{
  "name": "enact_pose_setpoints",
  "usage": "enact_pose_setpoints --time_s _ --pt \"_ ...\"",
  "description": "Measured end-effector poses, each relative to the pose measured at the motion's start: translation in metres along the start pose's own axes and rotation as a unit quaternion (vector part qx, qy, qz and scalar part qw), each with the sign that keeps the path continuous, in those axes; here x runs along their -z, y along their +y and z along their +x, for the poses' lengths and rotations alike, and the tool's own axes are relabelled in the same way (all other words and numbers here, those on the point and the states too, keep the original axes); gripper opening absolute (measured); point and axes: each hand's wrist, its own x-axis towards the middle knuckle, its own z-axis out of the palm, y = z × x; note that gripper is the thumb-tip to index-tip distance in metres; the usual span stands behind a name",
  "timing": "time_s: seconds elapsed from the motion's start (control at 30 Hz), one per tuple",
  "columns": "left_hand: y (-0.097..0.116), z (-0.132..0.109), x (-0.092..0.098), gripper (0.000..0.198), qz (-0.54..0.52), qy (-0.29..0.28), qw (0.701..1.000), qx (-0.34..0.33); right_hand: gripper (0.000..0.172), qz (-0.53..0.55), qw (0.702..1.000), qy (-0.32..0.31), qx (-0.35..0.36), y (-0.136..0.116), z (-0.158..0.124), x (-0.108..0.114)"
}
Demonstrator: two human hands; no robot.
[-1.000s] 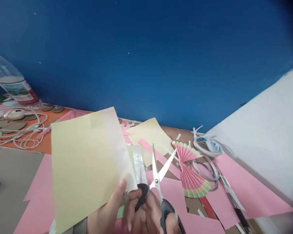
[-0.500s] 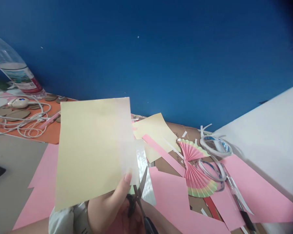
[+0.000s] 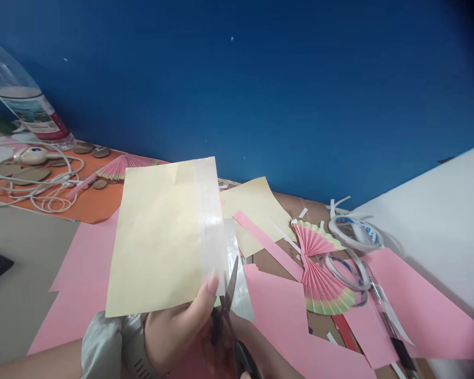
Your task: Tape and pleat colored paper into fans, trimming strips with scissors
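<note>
A pale yellow sheet [image 3: 158,237], bearing a whitish strip [image 3: 213,226] along its right side, is held up at the centre-left of the frame. Its lower right part is grasped by the left hand [image 3: 177,329], the thumb being laid across the strip and the other fingers largely hidden behind. On the left wrist, a gathered grey-green band [image 3: 102,345] and a grey strap [image 3: 133,345] are worn. At the bottom centre, black-handled scissors [image 3: 232,287] are gripped by the right hand [image 3: 243,327], whose fingers are curled about the handles and partly shadowed. The blades are parted and pointed upward beside the sheet's lower right corner; whether the paper is touched by them cannot be told. Behind the blades a shiny silvery strip [image 3: 242,292] is seen. Right of centre, a second yellow sheet [image 3: 256,202] is partly overlain by a narrow pink strip [image 3: 268,247]; next to these, a pleated pink fan [image 3: 319,263] edged in green is spread. Farther right, a ring of tape [image 3: 353,243] and a pen [image 3: 393,329] are shown. In the upper left, a clear bottle [image 3: 35,116] is stood near the blue wall [image 3: 280,105], above a coiled white cable [image 3: 49,202]
</note>
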Motion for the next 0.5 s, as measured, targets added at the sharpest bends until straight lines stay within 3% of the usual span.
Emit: enact_pose_setpoints --time_s 0.27,0.5 --pt "0.004 0.000 0.003 0.040 -0.011 0.006 0.998 0.057 0.030 -0.009 1.000 -0.002 0.018 0.007 -0.004 -0.001" --pt "0.005 0.001 0.004 0.034 -0.067 -0.025 0.996 0.057 0.030 -0.052 0.997 0.035 0.042 0.018 -0.011 0.003"
